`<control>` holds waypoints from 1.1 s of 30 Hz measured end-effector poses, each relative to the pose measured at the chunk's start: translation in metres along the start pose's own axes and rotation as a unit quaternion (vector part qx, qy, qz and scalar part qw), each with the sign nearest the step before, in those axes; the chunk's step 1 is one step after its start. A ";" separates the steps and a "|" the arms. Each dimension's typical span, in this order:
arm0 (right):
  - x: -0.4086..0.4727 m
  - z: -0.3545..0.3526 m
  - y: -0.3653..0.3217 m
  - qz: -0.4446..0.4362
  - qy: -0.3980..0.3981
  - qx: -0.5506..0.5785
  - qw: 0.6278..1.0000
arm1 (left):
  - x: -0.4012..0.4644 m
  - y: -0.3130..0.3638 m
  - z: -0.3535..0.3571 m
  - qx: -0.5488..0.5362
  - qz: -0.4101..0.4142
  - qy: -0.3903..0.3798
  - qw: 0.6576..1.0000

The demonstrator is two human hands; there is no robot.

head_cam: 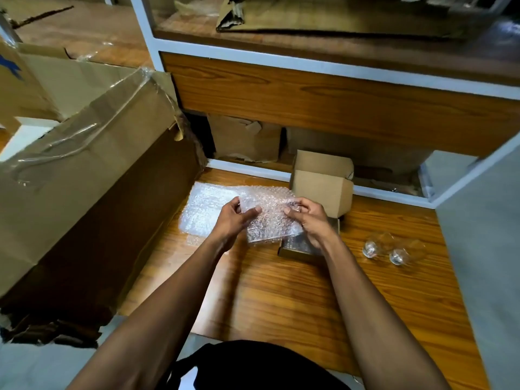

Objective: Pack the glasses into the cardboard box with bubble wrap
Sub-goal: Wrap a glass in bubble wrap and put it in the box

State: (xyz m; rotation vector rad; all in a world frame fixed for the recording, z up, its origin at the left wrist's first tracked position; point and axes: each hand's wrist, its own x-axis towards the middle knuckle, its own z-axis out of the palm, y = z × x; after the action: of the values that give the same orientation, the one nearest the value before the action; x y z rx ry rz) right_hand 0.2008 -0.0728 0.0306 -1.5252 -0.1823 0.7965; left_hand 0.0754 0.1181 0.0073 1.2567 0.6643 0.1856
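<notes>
No legible text, label, brand, number or sign appears on any surface; a blue mark on the large cardboard box [9, 67] is unreadable.

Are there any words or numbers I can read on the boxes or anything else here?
None can be read.
The small cardboard box is plain brown.
The big cardboard box shows only clear tape.
The cardboard at far left has a blue mark, cut off and not readable as a letter.
The bubble wrap and glasses carry no print.
</notes>
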 end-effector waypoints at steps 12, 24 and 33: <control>-0.033 -0.040 0.008 0.002 0.026 0.052 0.998 | -0.033 -0.005 0.044 -0.021 0.003 -0.094 0.995; -0.063 -0.065 -0.004 -0.036 0.038 -0.050 0.997 | -0.047 -0.001 0.062 0.062 0.068 -0.075 0.993; -0.072 -0.083 0.000 0.024 -0.012 -0.001 1.000 | -0.044 -0.006 0.071 0.050 0.032 -0.062 0.996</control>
State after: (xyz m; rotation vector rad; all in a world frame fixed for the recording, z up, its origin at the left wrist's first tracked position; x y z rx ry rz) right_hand 0.1948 -0.1809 0.0502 -1.5272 -0.1646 0.8539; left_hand 0.0784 0.0371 0.0287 1.3748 0.5316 0.1267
